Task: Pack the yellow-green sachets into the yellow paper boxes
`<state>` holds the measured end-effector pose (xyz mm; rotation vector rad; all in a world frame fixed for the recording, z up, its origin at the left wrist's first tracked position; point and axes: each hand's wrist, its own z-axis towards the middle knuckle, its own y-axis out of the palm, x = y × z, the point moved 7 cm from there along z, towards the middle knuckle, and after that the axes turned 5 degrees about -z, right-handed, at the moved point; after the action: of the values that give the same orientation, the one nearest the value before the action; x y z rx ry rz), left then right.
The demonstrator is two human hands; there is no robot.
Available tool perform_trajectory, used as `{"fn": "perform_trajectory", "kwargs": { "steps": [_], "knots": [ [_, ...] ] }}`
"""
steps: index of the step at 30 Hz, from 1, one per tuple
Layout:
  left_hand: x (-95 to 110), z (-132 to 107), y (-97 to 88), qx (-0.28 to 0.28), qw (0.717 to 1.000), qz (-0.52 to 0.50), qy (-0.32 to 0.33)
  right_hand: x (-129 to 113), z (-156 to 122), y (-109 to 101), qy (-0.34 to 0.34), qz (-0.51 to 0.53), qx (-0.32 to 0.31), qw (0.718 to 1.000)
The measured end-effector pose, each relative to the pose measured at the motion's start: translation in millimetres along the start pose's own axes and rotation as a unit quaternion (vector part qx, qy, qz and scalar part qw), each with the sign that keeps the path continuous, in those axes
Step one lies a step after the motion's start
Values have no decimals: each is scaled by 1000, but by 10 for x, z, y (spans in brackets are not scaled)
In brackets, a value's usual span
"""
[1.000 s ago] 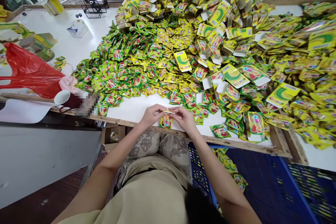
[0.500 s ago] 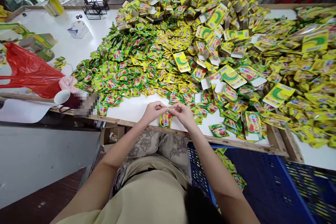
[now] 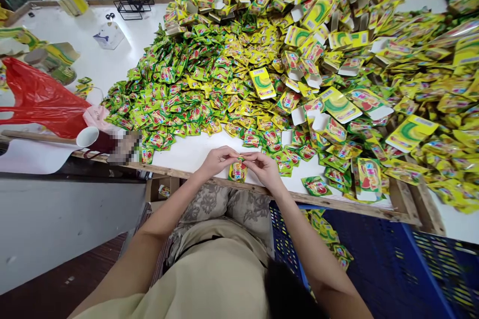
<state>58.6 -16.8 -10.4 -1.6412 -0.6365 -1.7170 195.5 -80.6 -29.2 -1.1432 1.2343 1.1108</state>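
My left hand (image 3: 218,160) and my right hand (image 3: 263,168) meet at the table's near edge. Both pinch the top of one small yellow and green box (image 3: 237,171), which hangs between them over the wooden edge strip (image 3: 262,190). Just beyond my fingers spreads a large heap of green and yellow sachets (image 3: 194,84). Folded yellow cartons (image 3: 339,105) lie mixed into the pile on the right and at the back.
A blue plastic crate (image 3: 374,254) with some packed boxes stands at my lower right. A red plastic bag (image 3: 41,99) and a mug (image 3: 92,138) sit at the table's left. A black wire rack (image 3: 134,0) stands far back left.
My fingers have shifted slightly on the top of the small box. The hands stay in the same place at the table edge.
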Motion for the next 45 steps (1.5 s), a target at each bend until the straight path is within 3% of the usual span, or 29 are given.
{"fn": "perform_trajectory", "kwargs": {
  "steps": [4, 10, 12, 14, 16, 17, 19, 20, 22, 24, 26, 28, 31, 33, 36, 38, 41, 45],
  "knots": [
    [10, -61, 31, -1, 1000, 28, -2, -2, -29, 15, -2, 4, 0, 1000],
    [-258, -160, 191, 21, 987, -86, -134, 84, -21, 56, 6, -34, 56, 998],
    [-235, -136, 249, 38, 984, -115, -133, 1, -31, 32, -3, -43, 84, 996],
    [-139, -107, 331, 20, 983, -135, -119, -178, -85, -96, -13, -55, 92, 994],
    [-15, -103, 425, -41, 985, -138, -100, -399, -212, -335, -1, -95, 53, 994],
    [32, -113, 448, -69, 985, -126, -92, -486, -309, -462, 20, -133, -3, 991],
    [53, -127, 405, -78, 991, -64, -88, -538, -600, -725, 99, -227, -158, 956],
    [31, -122, 345, -59, 994, -19, -91, -543, -741, -924, 132, -271, -180, 936],
    [-24, -76, 219, 0, 993, 72, -92, -548, -902, -1351, 163, -346, -106, 918],
    [-20, 33, 174, 43, 985, 155, -58, -489, -925, -1575, 169, -379, -16, 910],
    [36, 191, 230, 60, 973, 225, 1, -381, -801, -1563, 152, -383, 47, 910],
    [57, 360, 335, 53, 955, 288, 37, -283, -571, -1412, 120, -380, 81, 913],
    [-53, 539, 463, 2, 933, 360, 24, -280, -196, -1243, 45, -388, 135, 910],
    [-144, 569, 480, -25, 925, 380, 15, -394, -35, -1326, -19, -442, 221, 869],
    [-216, 530, 447, -49, 927, 371, 25, -516, 58, -1657, -53, -537, 352, 765],
    [-221, 497, 418, -54, 932, 358, 29, -478, 115, -1892, -31, -566, 374, 734],
    [-157, 457, 370, -27, 942, 332, 28, -381, 186, -2102, -7, -570, 353, 742],
    [16, 381, 373, 25, 968, 244, 47, -493, 108, -2000, -34, -565, 375, 734]
  ]
}}
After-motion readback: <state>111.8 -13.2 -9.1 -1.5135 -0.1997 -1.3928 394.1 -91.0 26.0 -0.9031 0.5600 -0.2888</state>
